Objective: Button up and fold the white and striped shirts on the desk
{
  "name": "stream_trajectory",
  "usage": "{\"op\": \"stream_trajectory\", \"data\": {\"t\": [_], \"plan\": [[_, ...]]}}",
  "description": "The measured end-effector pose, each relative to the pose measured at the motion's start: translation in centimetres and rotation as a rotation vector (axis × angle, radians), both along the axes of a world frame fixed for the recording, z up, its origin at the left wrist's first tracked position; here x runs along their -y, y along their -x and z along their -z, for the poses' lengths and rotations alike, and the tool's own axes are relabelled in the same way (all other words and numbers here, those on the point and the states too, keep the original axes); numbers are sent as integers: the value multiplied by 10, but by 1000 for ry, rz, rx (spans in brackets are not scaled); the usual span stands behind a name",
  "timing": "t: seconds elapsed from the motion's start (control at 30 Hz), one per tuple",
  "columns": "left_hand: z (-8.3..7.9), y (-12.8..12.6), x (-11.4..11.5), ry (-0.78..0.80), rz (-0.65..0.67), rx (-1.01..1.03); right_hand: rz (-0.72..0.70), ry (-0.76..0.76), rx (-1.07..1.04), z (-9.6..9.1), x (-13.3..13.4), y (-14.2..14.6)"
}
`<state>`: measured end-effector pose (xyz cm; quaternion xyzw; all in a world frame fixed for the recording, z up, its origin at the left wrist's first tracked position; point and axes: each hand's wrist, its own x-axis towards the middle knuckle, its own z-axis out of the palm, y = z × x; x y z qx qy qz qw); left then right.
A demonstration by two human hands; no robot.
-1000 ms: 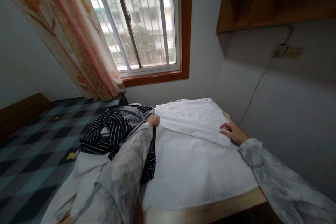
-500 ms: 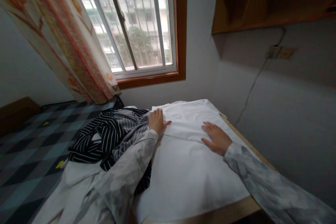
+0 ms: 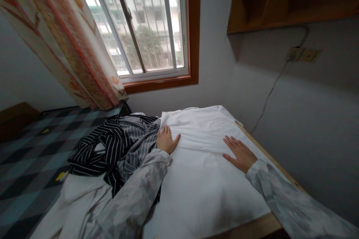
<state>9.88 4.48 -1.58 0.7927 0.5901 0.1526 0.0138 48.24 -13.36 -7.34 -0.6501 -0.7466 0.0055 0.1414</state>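
Note:
A white cloth, perhaps a garment, lies spread with soft wrinkles over a white-covered table with a wooden edge. On the cloth's left edge rests my left hand, open and palm down, thumb spread to the right. My right hand lies open near the right side, fingers stretched across the cloth's near edge. Close to my left hand is a heap of black and grey striped clothing, with white fabric under it.
A bed with a dark checked cover stands at the left. The window and a floral curtain are ahead. A wooden shelf hangs at upper right, above a socket with a hanging cord.
Both hands have slid a little nearer to me, the right one also slightly rightward. The cloth's near edge has shifted slightly nearer too.

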Motion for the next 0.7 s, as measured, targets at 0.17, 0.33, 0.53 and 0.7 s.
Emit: {"op": "stream_trajectory", "data": {"t": [0.17, 0.33, 0.53, 0.7], "plan": [[-6, -9, 0, 4, -21, -109, 44, 13, 8, 2, 12, -10], [-3, -36, 0, 78, 164, -125, 50, 35, 5, 2, 22, -17], [2, -51, -28, 94, 47, -63, 64, 12, 14, 4, 39, -29], [-9, -35, -58, 137, -58, 6, 72, 36, 23, 1, 43, -31]]}}
